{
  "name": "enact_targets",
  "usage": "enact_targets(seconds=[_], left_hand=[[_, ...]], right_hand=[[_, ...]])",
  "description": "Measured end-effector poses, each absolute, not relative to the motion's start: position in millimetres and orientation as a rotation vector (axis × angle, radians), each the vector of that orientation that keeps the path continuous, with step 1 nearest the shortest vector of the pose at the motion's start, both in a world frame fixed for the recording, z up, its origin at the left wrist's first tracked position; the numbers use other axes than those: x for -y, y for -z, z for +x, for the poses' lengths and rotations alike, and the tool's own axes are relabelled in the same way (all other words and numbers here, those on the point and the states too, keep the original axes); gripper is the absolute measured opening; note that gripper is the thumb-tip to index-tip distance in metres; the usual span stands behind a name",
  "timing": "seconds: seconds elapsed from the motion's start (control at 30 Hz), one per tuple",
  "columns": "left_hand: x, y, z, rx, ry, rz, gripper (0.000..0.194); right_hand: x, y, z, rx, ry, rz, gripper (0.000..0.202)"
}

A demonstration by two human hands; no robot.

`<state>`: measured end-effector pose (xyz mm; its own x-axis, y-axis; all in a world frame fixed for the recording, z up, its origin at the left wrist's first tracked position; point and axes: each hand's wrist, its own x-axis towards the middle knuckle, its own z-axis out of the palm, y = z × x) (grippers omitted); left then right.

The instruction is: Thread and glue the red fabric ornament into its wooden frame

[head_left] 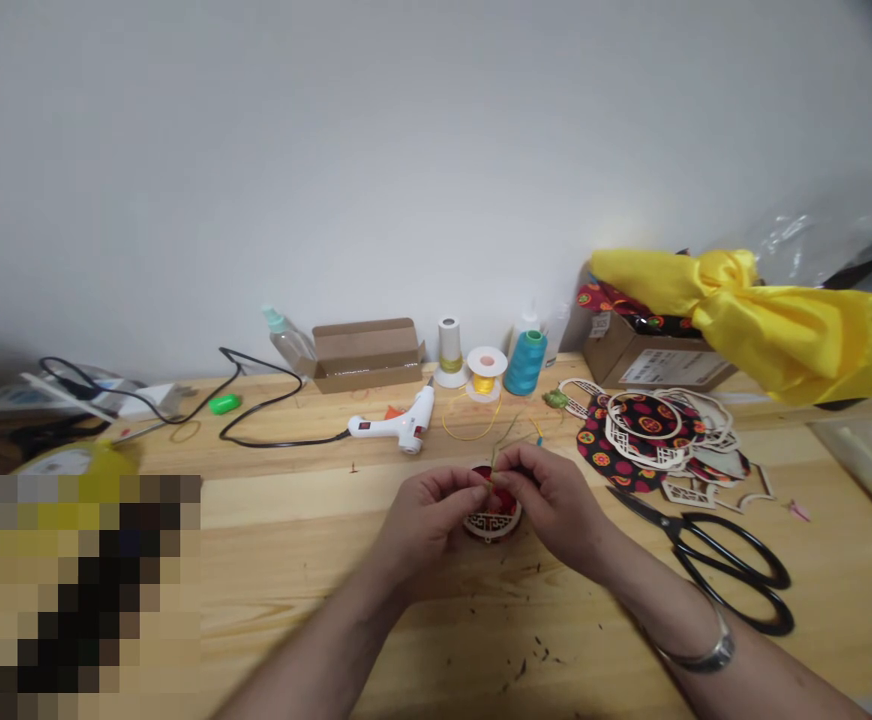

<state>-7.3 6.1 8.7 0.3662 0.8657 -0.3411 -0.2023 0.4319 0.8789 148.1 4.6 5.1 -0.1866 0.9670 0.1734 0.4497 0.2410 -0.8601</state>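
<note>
**Mostly assembled**

Remotely, I saw the left hand (434,512) and right hand (558,508) pinching green thread (494,455) over the round ornament (504,505) at twelve o'clock. Its fretwork (490,524) looked mounted; a thread end was left loose. Scissors (673,525) lay at two.

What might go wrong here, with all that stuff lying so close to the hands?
The scissors lie beside the right forearm, blades pointing inward, so a sideways move of the right hand might catch them. The glue gun lies just beyond the left hand; if it is hot, which I can't tell, a brush could burn. And the fingers meet over the small round piece, so fine work there could slip.
</note>
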Motion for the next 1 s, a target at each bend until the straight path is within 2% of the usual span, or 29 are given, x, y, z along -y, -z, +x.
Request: enact_targets(seconds=[0.33, 0.43, 0.57, 0.8, 1.0], left_hand=[[-4.5, -8.8, -9.8, -0.895, -0.694, 0.777, 0.009], [-2.7, -13.9, -7.2, -0.994, -0.687, 0.940, 0.005], [0.4, -15.9, -3.5, -1.124, -0.698, 1.256, 0.013], [4.3, -5.1, -4.0, -1.081, -0.747, 1.779, 0.024], [7.8, -2.9, -3.5, -1.101, -0.757, 2.047, 0.025]], right_hand=[[-7.1, -2.3, 149.2, 1.772, -0.727, -1.332, 0.012], [-8.2, -2.5, 149.2, 1.710, -0.769, -1.341, 0.012], [-9.5, -4.9, 149.4, 1.617, -0.874, -1.366, 0.011], [-9.2, -12.8, 147.5, 1.488, -1.083, -1.321, 0.011], [-9.1, -14.6, 146.3, 1.434, -1.146, -1.304, 0.010]])
